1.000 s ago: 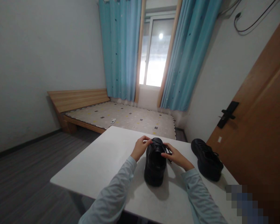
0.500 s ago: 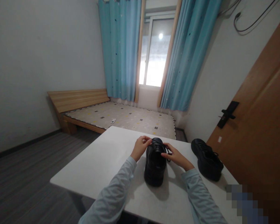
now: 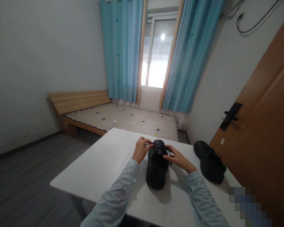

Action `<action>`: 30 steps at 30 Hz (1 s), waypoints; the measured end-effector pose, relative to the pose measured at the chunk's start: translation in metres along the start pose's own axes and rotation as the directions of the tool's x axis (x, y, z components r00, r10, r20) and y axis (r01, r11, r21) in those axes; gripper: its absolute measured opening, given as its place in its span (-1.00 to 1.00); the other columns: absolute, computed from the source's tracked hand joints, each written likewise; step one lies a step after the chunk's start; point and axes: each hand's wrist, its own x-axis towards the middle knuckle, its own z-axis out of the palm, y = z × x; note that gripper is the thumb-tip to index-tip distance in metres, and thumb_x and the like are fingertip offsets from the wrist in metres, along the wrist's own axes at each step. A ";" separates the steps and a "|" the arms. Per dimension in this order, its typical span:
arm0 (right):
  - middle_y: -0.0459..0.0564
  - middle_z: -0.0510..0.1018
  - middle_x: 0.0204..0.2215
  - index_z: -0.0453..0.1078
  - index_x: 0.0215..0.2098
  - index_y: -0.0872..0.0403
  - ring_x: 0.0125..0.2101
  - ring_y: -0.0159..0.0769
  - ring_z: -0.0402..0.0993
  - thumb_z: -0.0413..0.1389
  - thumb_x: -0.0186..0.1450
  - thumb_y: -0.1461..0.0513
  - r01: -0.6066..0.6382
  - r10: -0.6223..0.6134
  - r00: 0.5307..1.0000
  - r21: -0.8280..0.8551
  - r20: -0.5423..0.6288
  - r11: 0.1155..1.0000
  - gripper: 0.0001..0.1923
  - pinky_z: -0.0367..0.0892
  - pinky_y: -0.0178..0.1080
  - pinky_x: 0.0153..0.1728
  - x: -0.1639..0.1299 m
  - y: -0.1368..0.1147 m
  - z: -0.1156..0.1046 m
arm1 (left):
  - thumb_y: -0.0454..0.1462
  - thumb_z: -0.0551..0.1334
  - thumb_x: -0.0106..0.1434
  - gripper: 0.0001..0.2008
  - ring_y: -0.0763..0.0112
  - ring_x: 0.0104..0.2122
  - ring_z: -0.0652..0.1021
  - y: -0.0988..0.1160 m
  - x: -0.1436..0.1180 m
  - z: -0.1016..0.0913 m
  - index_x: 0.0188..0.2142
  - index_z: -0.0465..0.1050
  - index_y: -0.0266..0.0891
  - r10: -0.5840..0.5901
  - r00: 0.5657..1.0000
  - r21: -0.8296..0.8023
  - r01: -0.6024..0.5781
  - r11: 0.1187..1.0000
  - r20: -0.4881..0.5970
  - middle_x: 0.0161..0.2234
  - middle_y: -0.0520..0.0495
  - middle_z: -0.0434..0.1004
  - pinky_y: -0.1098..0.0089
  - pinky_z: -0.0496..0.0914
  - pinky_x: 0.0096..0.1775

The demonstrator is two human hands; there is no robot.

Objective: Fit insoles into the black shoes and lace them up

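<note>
A black lace-up shoe [image 3: 156, 176] stands on the white table [image 3: 104, 160], its heel toward me and its toe pointing away. At its left side my left hand [image 3: 141, 149] pinches a black shoelace [image 3: 149, 144], which runs across to the shoe's front. My right hand [image 3: 178, 158] is at the shoe's right side, thumb by the opening and fingers closed on the lace there. Loose lace hangs below those right fingers. The second black shoe [image 3: 210, 162] rests near the table's right edge, apart from both hands.
Beyond the table is a bed [image 3: 130, 118] with a patterned mattress and a small white remote [image 3: 115, 122] on it. A brown door [image 3: 257, 126] with a black handle [image 3: 230, 116] stands on the right. Blue curtains [image 3: 123, 53] flank the window.
My left hand has drawn slightly left and up, and a stretch of lace now shows between its fingers and the shoe. My right hand has hardly moved.
</note>
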 end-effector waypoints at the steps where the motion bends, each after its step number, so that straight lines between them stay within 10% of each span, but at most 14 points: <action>1: 0.09 0.35 0.03 0.22 0.02 0.03 0.06 -0.05 0.25 0.18 0.08 0.01 0.000 0.000 1.000 0.002 0.001 1.000 -0.41 0.37 -0.08 -0.15 0.000 -0.001 0.000 | -0.30 0.32 0.05 -0.93 0.44 -0.39 0.43 -0.001 0.000 0.000 -0.41 0.54 -0.22 0.017 1.000 0.027 -0.017 0.999 0.010 -0.43 0.00 0.32 0.40 0.35 -0.26; 10: 0.08 0.33 0.05 0.21 0.02 0.01 0.07 -0.07 0.24 0.18 0.09 0.01 0.001 -0.001 1.000 0.006 0.007 1.000 -0.43 0.37 -0.09 -0.13 0.000 0.000 0.000 | -0.33 0.32 0.05 -0.93 0.37 -0.35 0.41 -0.012 -0.002 0.002 -0.40 0.56 -0.22 0.051 0.991 0.211 -0.076 0.974 0.123 -0.39 -0.05 0.31 0.35 0.32 -0.24; 30: 0.07 0.31 0.07 0.22 0.03 0.00 0.10 -0.07 0.21 0.18 0.09 0.00 -0.010 0.009 1.000 0.022 0.017 1.000 -0.41 0.35 -0.06 -0.09 -0.003 0.001 -0.003 | -0.26 0.18 0.20 -0.91 0.45 -0.40 0.46 -0.001 0.000 -0.007 -0.39 0.41 -0.22 0.034 0.991 0.143 -0.015 0.990 -0.131 -0.38 -0.01 0.41 0.44 0.32 -0.31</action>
